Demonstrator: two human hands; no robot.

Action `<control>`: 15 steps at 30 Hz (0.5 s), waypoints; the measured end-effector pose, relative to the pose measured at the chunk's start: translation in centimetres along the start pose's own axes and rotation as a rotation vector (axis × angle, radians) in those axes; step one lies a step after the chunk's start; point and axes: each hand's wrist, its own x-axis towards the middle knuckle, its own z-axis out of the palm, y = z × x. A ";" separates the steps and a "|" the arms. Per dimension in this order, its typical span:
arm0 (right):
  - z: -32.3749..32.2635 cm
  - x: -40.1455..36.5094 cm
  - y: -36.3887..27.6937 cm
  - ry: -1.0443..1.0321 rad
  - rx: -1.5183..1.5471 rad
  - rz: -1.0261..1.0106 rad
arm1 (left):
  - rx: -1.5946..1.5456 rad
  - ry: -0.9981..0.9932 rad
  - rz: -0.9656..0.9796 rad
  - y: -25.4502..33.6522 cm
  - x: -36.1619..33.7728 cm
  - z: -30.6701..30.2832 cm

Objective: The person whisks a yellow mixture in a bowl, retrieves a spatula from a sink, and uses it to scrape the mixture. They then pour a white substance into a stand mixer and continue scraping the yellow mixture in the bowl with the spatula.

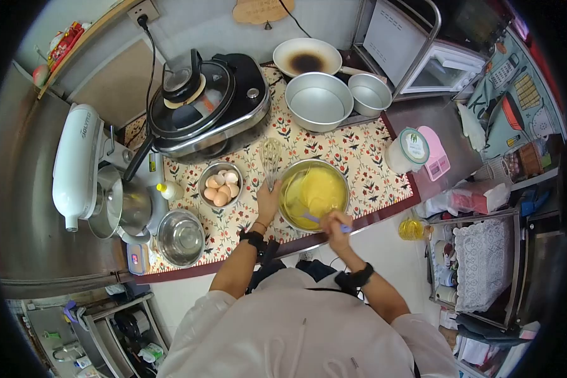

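A metal mixing bowl (284, 214) of yellow batter (321, 186) sits near the front edge of the counter. My right hand (337, 228) is closed around a spatula (310, 217) with a purple handle, its end reaching into the batter. At the bowl's left side, my left hand (268, 203) grips a wire whisk (271, 156), whose wires point away from me and carry pale batter. Whether those left fingers also touch the bowl's rim is hard to tell. Further left stands a small metal bowl of eggshells (219, 186).
To the left are an empty metal bowl (181, 237), a small bottle (169, 190) and a white stand mixer (79, 167). Behind are a lidded electric pan (192, 104), a frying pan (290, 53) and two round cake tins (319, 101). A white tub (404, 151) and pink scale (436, 154) stand right.
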 end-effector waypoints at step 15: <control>-1.1 0.6 -0.6 -0.016 -0.064 -0.083 | -0.068 0.096 -0.066 0.9 -4.8 2.1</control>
